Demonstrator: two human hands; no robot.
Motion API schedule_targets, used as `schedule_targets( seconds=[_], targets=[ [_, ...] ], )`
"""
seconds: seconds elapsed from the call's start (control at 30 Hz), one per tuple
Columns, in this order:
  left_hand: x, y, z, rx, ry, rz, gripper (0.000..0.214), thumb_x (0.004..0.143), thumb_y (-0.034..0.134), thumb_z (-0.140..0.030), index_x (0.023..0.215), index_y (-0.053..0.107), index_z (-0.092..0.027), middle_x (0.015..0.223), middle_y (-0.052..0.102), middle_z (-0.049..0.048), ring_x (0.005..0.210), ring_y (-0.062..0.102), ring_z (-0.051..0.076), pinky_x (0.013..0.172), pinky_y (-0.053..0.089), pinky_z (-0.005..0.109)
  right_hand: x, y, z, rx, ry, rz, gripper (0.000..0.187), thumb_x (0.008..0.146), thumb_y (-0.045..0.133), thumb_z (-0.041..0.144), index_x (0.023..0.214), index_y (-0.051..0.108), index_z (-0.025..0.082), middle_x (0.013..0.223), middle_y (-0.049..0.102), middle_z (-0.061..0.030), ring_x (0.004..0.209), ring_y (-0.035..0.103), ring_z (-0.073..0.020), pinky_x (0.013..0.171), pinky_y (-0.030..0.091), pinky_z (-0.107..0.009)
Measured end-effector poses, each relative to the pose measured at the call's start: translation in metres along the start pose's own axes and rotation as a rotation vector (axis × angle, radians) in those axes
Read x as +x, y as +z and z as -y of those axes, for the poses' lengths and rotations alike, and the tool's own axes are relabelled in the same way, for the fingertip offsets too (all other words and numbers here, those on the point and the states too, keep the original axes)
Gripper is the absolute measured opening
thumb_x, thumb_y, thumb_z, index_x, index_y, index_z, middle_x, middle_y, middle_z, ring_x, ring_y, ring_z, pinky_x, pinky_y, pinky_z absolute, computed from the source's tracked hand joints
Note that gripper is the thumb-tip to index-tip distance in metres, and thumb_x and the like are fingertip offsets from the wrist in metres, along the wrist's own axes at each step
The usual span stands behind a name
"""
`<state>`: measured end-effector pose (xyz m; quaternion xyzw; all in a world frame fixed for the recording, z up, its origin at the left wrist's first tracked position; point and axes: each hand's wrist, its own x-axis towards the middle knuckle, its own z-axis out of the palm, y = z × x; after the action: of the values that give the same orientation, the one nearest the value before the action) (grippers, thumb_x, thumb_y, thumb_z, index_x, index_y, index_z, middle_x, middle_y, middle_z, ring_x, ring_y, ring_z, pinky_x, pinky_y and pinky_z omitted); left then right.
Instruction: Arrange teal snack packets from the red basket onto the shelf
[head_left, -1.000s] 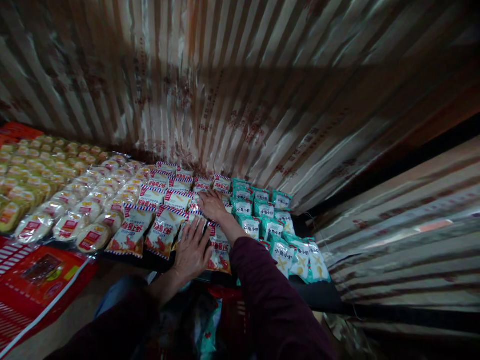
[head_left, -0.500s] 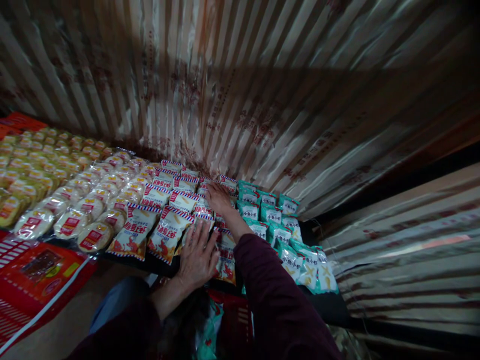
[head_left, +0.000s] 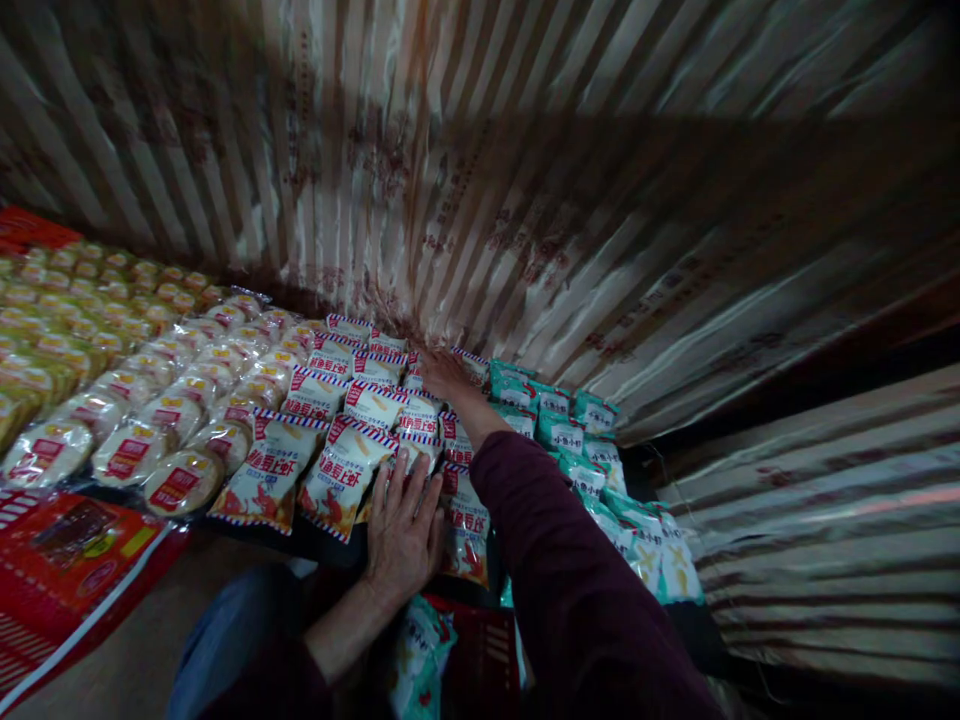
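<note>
My left hand [head_left: 405, 530] lies with its fingers stretched over the front of a white-and-red snack bag [head_left: 417, 425], which it partly covers. Farther back, my right hand [head_left: 450, 385] reaches over the rear snack bags, its fingers extended onto a bag [head_left: 415, 373] near the curtain. Around both hands stand rows of the same snack bags, with striped top edges and red print; one front bag [head_left: 345, 475] leans just left of my left hand. Under my right forearm is another front bag [head_left: 466, 525], partly hidden.
Teal-and-white snack bags [head_left: 660, 550] stand in rows on the right. Left are round wrapped crackers [head_left: 184, 480] and yellow packs [head_left: 56, 350]. A red basket [head_left: 45, 640] with a red packet [head_left: 90, 545] is at lower left. A striped plastic curtain [head_left: 420, 180] hangs behind.
My right hand has reached slightly farther back over the rear bags. My left hand has shifted a little toward me and right, still over the front bags. The view has moved slightly.
</note>
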<state>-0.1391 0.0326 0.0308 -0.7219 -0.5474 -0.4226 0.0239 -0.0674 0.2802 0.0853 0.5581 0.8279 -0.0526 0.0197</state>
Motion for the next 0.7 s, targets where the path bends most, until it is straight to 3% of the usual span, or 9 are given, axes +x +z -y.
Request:
schedule_targets(
  seconds=[0.1, 0.23, 0.37, 0.57, 0.7],
  targets=[
    [-0.01, -0.002, 0.0, -0.023, -0.013, -0.003, 0.039, 0.085, 0.051, -0.02, 0.123, 0.056, -0.016, 0.142, 0.045, 0.0117, 0.142, 0.018, 0.033, 0.111, 0.023, 0.058, 0.003, 0.003, 0.0, -0.001, 0.017, 0.04, 0.048, 0.095, 0.028, 0.031, 0.14, 0.04, 0.019, 0.143, 0.045, -0.0114, 0.129, 0.044, -0.0284, 0.107, 0.031, -0.047],
    [-0.017, -0.004, 0.001, -0.029, -0.026, 0.029, 0.041, 0.085, 0.05, -0.022, 0.125, 0.055, -0.014, 0.143, 0.044, 0.0121, 0.142, 0.016, 0.033, 0.111, 0.022, 0.058, 0.005, 0.007, 0.001, 0.004, 0.014, 0.056, 0.05, 0.095, 0.027, 0.031, 0.143, 0.034, 0.02, 0.144, 0.043, -0.0114, 0.131, 0.04, -0.0296, 0.106, 0.032, -0.049],
    [-0.016, -0.004, 0.004, -0.011, -0.047, 0.038, 0.042, 0.086, 0.049, -0.023, 0.126, 0.055, -0.015, 0.144, 0.043, 0.0111, 0.143, 0.014, 0.034, 0.112, 0.019, 0.058, 0.003, 0.01, 0.001, -0.001, 0.02, 0.047, 0.049, 0.094, 0.03, 0.035, 0.14, 0.039, 0.021, 0.144, 0.041, -0.012, 0.131, 0.04, -0.0313, 0.106, 0.031, -0.051],
    [-0.01, -0.005, 0.008, 0.011, -0.115, 0.002, 0.042, 0.086, 0.051, -0.025, 0.127, 0.056, -0.019, 0.144, 0.044, 0.0081, 0.143, 0.015, 0.032, 0.113, 0.018, 0.055, -0.002, 0.012, -0.001, 0.046, 0.019, 0.014, 0.043, 0.091, 0.042, 0.038, 0.13, 0.05, 0.022, 0.136, 0.049, -0.0104, 0.125, 0.046, -0.0268, 0.105, 0.034, -0.044],
    [-0.007, -0.006, 0.01, 0.016, -0.162, -0.023, 0.042, 0.085, 0.053, -0.027, 0.127, 0.056, -0.021, 0.144, 0.044, 0.007, 0.142, 0.017, 0.031, 0.114, 0.017, 0.054, -0.003, 0.01, -0.001, 0.053, -0.032, -0.044, 0.039, 0.088, 0.048, 0.037, 0.122, 0.057, 0.022, 0.134, 0.051, -0.0081, 0.128, 0.042, -0.0243, 0.109, 0.03, -0.04]
  ],
)
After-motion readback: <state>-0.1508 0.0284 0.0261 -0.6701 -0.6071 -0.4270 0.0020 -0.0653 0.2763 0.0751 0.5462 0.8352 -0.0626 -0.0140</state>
